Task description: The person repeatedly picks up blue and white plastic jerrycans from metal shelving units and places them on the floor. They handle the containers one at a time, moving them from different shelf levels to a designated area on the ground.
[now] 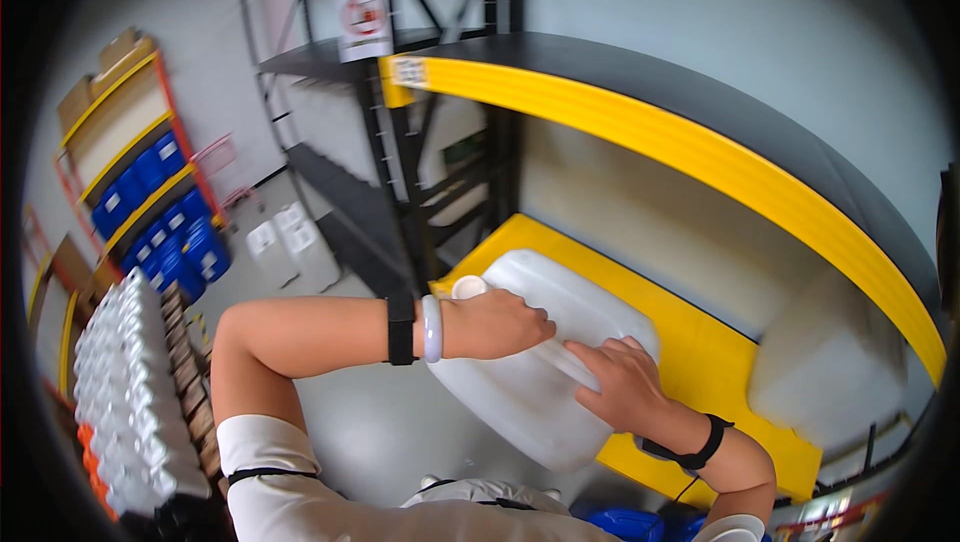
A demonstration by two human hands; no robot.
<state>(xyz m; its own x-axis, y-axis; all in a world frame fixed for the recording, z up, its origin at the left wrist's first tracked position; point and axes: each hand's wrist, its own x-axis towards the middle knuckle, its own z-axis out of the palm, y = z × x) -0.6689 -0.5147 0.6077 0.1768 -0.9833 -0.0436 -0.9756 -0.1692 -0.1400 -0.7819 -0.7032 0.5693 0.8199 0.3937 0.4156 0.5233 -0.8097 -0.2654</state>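
Observation:
A large white plastic jerry can (530, 412) is right in front of me, partly over the yellow shelf board (700, 382) and jutting past its near edge. Its round white cap (468, 288) shows beside my left wrist. My left hand (500, 325) is closed in a fist at the cap end of the moulded handle (572, 363). At the handle's other end my right hand (622, 377) is closed, its fingers curled over the top. The parts of the handle under my fingers are hidden.
Above the can runs a yellow rack beam (660, 142). A second whitish container (830, 357) stands further right on the yellow board. Black uprights (395, 172) rise at the left. White jerry cans (295, 247), blue drums (165, 232) and wrapped stacked goods (135, 392) stand beyond my left arm.

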